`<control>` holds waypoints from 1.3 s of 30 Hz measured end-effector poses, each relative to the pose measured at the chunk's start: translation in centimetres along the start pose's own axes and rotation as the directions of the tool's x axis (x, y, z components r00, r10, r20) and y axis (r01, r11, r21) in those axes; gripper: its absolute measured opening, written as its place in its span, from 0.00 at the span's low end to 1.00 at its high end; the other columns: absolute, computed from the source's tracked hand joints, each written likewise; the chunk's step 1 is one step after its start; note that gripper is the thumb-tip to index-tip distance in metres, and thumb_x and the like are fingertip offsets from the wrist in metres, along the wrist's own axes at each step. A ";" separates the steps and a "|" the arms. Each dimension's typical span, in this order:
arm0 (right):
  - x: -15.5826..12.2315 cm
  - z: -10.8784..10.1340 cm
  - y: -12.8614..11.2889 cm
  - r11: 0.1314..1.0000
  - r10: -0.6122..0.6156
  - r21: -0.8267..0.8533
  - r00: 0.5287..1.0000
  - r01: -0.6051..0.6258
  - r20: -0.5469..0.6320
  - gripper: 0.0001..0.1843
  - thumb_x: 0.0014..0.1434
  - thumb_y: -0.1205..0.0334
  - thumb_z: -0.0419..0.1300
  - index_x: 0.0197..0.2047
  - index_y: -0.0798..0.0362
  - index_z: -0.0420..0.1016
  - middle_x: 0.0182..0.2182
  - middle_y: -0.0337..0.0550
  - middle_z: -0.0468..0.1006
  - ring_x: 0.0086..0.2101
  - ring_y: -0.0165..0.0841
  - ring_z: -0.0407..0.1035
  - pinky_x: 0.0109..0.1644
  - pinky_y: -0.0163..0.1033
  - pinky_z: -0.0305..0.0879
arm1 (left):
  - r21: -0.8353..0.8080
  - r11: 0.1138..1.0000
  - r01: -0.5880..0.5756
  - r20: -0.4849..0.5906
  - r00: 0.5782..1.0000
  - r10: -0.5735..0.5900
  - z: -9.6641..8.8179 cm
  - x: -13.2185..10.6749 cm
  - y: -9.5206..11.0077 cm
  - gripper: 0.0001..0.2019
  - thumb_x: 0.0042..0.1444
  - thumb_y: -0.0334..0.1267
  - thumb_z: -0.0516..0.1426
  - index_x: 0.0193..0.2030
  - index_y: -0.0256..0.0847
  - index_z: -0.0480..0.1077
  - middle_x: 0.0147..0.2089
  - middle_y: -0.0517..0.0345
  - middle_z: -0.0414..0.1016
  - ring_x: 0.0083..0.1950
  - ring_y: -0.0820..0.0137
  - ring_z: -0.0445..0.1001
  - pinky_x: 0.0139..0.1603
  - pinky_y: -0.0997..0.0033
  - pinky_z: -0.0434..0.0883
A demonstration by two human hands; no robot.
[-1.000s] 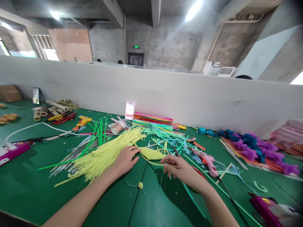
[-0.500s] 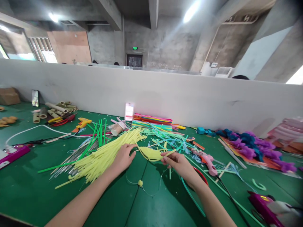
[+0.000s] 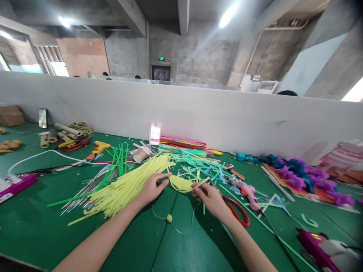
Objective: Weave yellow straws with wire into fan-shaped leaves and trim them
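Note:
A yellow crescent-shaped piece of pipe cleaners (image 3: pixel 181 184) is held just above the green table, between my two hands. My left hand (image 3: pixel 153 187) has its thumb and index finger at the piece's left end, pinching the strand there. The thumb and fingers of my right hand (image 3: pixel 208 196) grip the right end, where a straight yellow tip sticks out. Below the piece, a small yellow knot (image 3: pixel 169 218) sits on a thin clear loop lying on the table. A large bundle of yellow pipe cleaners (image 3: pixel 127 185) lies beside my left hand.
Red-handled scissors (image 3: pixel 239 211) lie by my right wrist, near a pink glue gun (image 3: pixel 249 194). Left of the bundle are green stems (image 3: pixel 120 158) and a yellow glue gun (image 3: pixel 100 146). Purple flowers (image 3: pixel 297 181) lie at right. A white partition (image 3: pixel 227 117) stands behind.
My left hand has shifted slightly right, and the yellow strand end that stood up by its fingertips is now lowered. The scissors' handles are more exposed beside my right arm.

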State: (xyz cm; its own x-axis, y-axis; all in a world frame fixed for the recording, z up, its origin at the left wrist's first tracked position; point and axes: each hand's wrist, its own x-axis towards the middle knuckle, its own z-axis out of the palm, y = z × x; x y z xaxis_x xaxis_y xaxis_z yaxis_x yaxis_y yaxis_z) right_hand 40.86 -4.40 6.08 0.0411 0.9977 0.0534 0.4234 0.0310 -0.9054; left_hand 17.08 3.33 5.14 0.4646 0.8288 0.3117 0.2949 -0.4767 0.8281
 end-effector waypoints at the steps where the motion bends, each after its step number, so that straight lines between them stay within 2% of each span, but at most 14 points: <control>1: 0.0 0.1 0.1 1.000 -0.017 -0.006 1.000 0.017 -0.016 0.18 0.58 0.46 0.52 0.41 0.52 0.69 0.36 0.47 0.77 0.37 0.39 0.75 0.38 0.43 0.72 | -0.034 0.999 -0.006 0.009 1.000 0.006 0.0 -0.1 0.3 0.17 0.60 0.45 0.52 0.54 0.45 0.71 0.55 0.54 0.73 0.55 0.64 0.70 0.53 0.65 0.68; 6: 0.0 0.8 0.0 0.997 -0.057 0.053 0.998 0.058 -0.032 0.19 0.61 0.44 0.49 0.43 0.49 0.66 0.40 0.47 0.77 0.37 0.39 0.76 0.40 0.43 0.73 | -0.200 0.980 -0.015 0.054 0.998 0.026 0.8 -0.6 1.4 0.13 0.58 0.41 0.55 0.49 0.41 0.69 0.49 0.52 0.76 0.49 0.66 0.74 0.50 0.66 0.70; 10: -0.1 1.2 -0.1 0.995 -0.071 0.074 0.997 0.074 -0.036 0.22 0.61 0.42 0.48 0.47 0.49 0.66 0.41 0.47 0.78 0.40 0.40 0.76 0.44 0.44 0.73 | -0.313 0.950 0.015 0.058 0.998 0.004 1.5 -0.5 1.1 0.14 0.55 0.39 0.58 0.47 0.41 0.64 0.47 0.51 0.77 0.49 0.65 0.75 0.50 0.64 0.71; 12: -0.1 1.4 0.1 0.993 -0.077 0.087 0.996 0.079 -0.037 0.21 0.61 0.41 0.48 0.47 0.48 0.66 0.41 0.47 0.78 0.41 0.41 0.76 0.44 0.45 0.72 | -0.339 0.941 0.015 0.056 0.998 0.005 1.7 -0.4 0.8 0.12 0.55 0.40 0.58 0.45 0.41 0.65 0.46 0.52 0.77 0.49 0.65 0.75 0.51 0.64 0.70; 16: 0.2 1.7 0.8 0.980 -0.122 0.157 0.992 0.122 -0.011 0.20 0.59 0.43 0.53 0.46 0.49 0.63 0.42 0.48 0.79 0.42 0.40 0.76 0.47 0.46 0.72 | -0.211 0.977 0.016 0.011 1.000 -0.014 1.5 -0.4 0.6 0.08 0.57 0.41 0.55 0.37 0.40 0.71 0.38 0.56 0.78 0.41 0.66 0.77 0.46 0.68 0.71; 20: 0.2 2.0 0.7 0.970 -0.152 0.190 0.988 0.148 0.008 0.17 0.60 0.46 0.53 0.45 0.49 0.63 0.42 0.48 0.79 0.41 0.38 0.76 0.47 0.45 0.72 | -0.112 0.993 0.046 0.011 0.999 -0.045 1.5 -0.4 0.7 0.09 0.57 0.41 0.54 0.37 0.41 0.73 0.33 0.58 0.78 0.35 0.67 0.76 0.40 0.70 0.71; 24: -0.2 2.1 -0.2 0.982 -0.174 0.067 0.985 0.174 -0.013 0.13 0.62 0.49 0.51 0.41 0.49 0.65 0.41 0.47 0.79 0.40 0.38 0.76 0.44 0.42 0.72 | -0.035 0.999 -0.021 0.003 1.000 0.021 1.6 -0.6 1.3 0.08 0.57 0.40 0.54 0.36 0.42 0.74 0.35 0.59 0.78 0.37 0.68 0.75 0.40 0.72 0.70; 28: -0.5 1.8 -0.9 0.972 -0.221 -0.099 0.973 0.214 -0.072 0.13 0.63 0.53 0.49 0.43 0.49 0.69 0.40 0.46 0.81 0.43 0.38 0.75 0.45 0.41 0.69 | 0.040 0.996 -0.082 0.017 0.997 0.081 1.6 -0.5 2.3 0.08 0.58 0.39 0.53 0.36 0.42 0.73 0.36 0.60 0.77 0.38 0.69 0.74 0.39 0.74 0.68; 33: -0.2 1.9 -0.6 0.956 -0.263 -0.166 0.958 0.243 -0.114 0.15 0.63 0.56 0.50 0.46 0.49 0.74 0.40 0.45 0.81 0.40 0.38 0.76 0.42 0.39 0.69 | 0.049 0.992 -0.114 0.033 0.993 0.113 2.3 0.5 3.0 0.08 0.60 0.40 0.52 0.38 0.41 0.70 0.37 0.59 0.76 0.38 0.68 0.74 0.40 0.73 0.68; 36: 0.1 2.1 0.0 0.954 -0.270 -0.175 0.950 0.243 -0.154 0.15 0.62 0.56 0.52 0.47 0.49 0.75 0.38 0.44 0.82 0.35 0.37 0.76 0.38 0.39 0.69 | 0.001 0.987 -0.161 0.050 0.986 0.161 3.2 1.2 2.9 0.08 0.61 0.39 0.51 0.40 0.41 0.69 0.36 0.58 0.76 0.38 0.68 0.74 0.40 0.72 0.68; 39: 0.4 2.4 0.6 0.957 -0.271 -0.158 0.946 0.244 -0.178 0.15 0.62 0.56 0.52 0.47 0.49 0.75 0.36 0.43 0.82 0.33 0.37 0.76 0.37 0.39 0.70 | -0.072 0.981 -0.179 0.020 0.983 0.181 4.0 1.5 2.5 0.08 0.62 0.39 0.50 0.40 0.41 0.68 0.36 0.58 0.75 0.39 0.69 0.74 0.40 0.73 0.68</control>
State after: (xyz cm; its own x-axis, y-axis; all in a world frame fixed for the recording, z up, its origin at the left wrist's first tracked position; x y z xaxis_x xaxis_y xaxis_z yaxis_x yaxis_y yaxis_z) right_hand 38.98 -3.87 4.59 0.0854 0.9249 0.3704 0.5584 0.2634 -0.7866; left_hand 21.84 2.18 5.83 0.5266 0.7232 0.4468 0.1461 -0.5948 0.7905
